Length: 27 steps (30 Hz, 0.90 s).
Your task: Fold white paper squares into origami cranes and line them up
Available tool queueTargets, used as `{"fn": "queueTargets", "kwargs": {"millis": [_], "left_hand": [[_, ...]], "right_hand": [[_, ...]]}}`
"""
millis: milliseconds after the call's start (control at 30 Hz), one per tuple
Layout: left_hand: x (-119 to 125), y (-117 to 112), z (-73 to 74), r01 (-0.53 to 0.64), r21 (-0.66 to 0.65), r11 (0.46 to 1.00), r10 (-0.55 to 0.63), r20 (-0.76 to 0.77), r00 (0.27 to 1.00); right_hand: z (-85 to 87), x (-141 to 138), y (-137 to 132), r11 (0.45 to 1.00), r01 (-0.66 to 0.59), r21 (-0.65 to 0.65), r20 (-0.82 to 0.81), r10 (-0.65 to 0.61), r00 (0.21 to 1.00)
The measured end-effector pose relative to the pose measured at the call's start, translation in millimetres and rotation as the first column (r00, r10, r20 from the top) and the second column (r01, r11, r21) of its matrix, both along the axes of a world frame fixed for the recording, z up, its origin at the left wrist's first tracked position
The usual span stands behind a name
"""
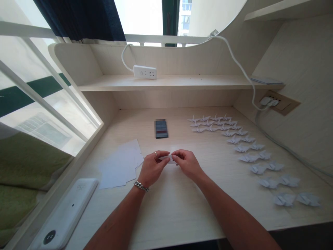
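My left hand and my right hand meet at the middle of the light wooden desk, fingers pinched together on a small folded piece of white paper. Most of that paper is hidden by my fingers. A ring is on my left hand and a chain bracelet on its wrist. Just left of my hands lies a loose stack of white paper sheets. To the right, several folded white paper cranes are laid out in two rows that curve toward the desk's front right.
A dark phone lies flat beyond my hands. A white remote-like device rests at the front left edge. A white power strip sits on the shelf, its cable running to a wall socket at right. A window railing is on the left.
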<state>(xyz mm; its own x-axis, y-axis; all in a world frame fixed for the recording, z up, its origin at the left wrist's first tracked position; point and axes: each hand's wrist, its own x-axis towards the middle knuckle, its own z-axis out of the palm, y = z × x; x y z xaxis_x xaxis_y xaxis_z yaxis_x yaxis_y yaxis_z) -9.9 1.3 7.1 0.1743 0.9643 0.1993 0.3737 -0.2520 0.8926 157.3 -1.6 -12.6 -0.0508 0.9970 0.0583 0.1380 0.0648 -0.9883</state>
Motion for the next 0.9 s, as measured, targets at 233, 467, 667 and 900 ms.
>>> {"fn": "queueTargets", "kwargs": {"millis": [233, 467, 667, 900], "left_hand": [[1, 1, -2.1, 0.042, -0.091, 0.995, -0.039, 0.032, 0.999], [0, 1, 2.8, 0.101, -0.166, 0.981, -0.079, 0.135, 0.988], [0, 1, 4.5, 0.167, -0.246, 0.955, -0.104, 0.25, 0.963], [0, -1, 7.7, 0.162, -0.268, 0.95, -0.073, 0.313, 0.947]], "right_hand": [[3.1, 0, -4, 0.998, -0.062, 0.006, -0.005, 0.062, 0.998], [4.1, 1, -3, 0.998, -0.061, 0.002, -0.035, 0.061, 0.998], [8.7, 3, -5, 0.995, -0.093, -0.031, -0.118, 0.089, 0.989], [13.3, 2, -7, 0.99, -0.103, -0.1, -0.251, 0.075, 0.965]]}}
